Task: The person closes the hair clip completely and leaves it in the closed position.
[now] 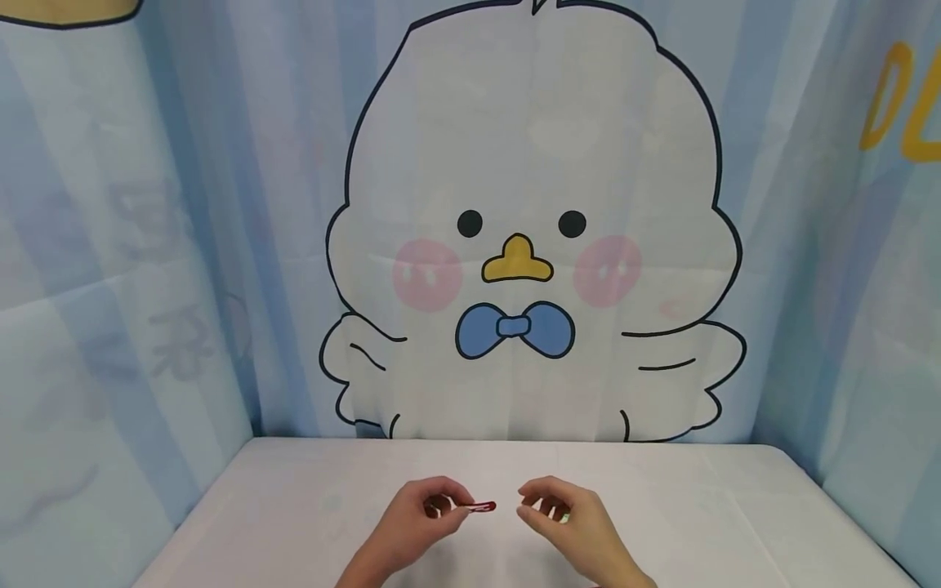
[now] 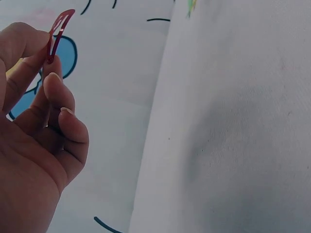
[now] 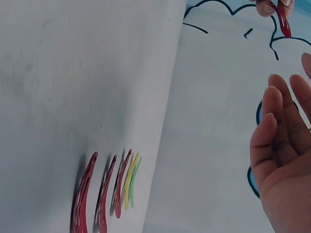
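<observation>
My left hand (image 1: 422, 523) pinches a red snap hair clip (image 1: 482, 507) between thumb and fingertips, its free end pointing toward the right hand. The left wrist view shows the red clip (image 2: 60, 34) upright, with its slotted frame visible. Across a small gap, my right hand (image 1: 573, 523) hangs with loosely bent fingers and nothing between them. Its fingers (image 3: 274, 126) lie apart from the held clip (image 3: 283, 20) in the right wrist view. A bit of green (image 1: 564, 517) shows behind the right fingers in the head view.
Several hair clips lie in a row on the white table (image 1: 294, 506): red ones (image 3: 104, 194), a yellow one (image 3: 130, 179) and a green one (image 3: 135, 182). A curtain (image 1: 529, 392) with a cartoon bird rises behind the table, and curtains flank both sides.
</observation>
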A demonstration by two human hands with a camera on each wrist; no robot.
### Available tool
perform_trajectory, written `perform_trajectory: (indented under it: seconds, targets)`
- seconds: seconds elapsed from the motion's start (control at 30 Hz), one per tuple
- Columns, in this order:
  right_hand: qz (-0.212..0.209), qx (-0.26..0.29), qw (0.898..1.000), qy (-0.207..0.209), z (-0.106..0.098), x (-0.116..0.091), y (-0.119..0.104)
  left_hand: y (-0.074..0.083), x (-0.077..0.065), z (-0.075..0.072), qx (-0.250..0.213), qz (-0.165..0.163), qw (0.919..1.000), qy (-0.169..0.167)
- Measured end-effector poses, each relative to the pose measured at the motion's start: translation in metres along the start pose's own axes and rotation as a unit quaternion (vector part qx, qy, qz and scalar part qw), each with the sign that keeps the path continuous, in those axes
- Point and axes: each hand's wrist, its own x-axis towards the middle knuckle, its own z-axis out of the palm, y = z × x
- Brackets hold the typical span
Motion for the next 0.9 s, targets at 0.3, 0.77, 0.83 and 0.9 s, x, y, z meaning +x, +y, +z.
perform_trajectory:
  seconds: [0.3,0.77,0.83,0.9]
  targets:
    - [-0.008,0.041,0.999,-0.022,0.009,-0.001,-0.006,0.004,0.000,0.007,-0.029,-0.007,0.9995,-0.003]
    - [0.020,0.068,0.997,-0.026,0.014,-0.002,-0.012,0.005,0.000,0.019,-0.055,0.000,0.9984,-0.011]
    - [0.026,0.073,0.997,-0.030,0.014,-0.002,-0.011,0.005,0.000,0.020,-0.061,-0.003,0.9981,-0.012]
    - [0.029,0.076,0.996,-0.032,0.013,-0.001,-0.010,0.004,0.000,0.020,-0.066,-0.007,0.9977,-0.012]
